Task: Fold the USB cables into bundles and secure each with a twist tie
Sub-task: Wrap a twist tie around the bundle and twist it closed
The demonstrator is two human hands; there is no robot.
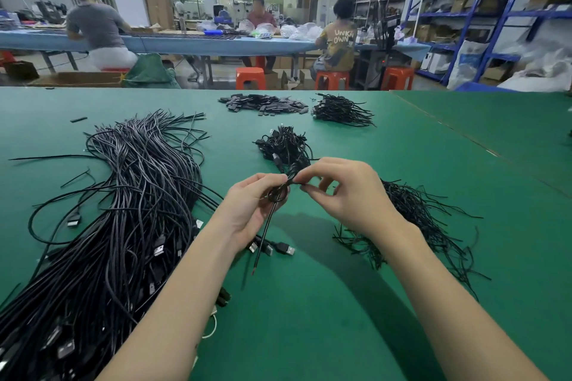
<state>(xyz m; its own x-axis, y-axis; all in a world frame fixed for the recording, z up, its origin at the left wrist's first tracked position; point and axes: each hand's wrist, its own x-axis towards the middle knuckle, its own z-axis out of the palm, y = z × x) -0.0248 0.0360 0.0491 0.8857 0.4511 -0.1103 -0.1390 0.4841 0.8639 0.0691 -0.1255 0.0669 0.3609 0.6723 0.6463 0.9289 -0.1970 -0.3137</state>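
Sprawling green table point(340, 318), seemingly workshop.

The folded cable bundle point(280, 192) is mostly covered by the grip of the left hand point(250, 210) and the right hand point(346, 195), so its loop count cannot be told. Whether a twist tie is on it is too small to tell. Left of the bundle, the big heap of loose cables point(123, 210) is cut off by the left and bottom edges. Right of the bundle, the pile of twist ties point(418, 226) is partly hidden behind the right forearm. Beyond the bundle, the small dark pieces point(263, 103) at the table's point(340, 303) far edge are too small to identify.
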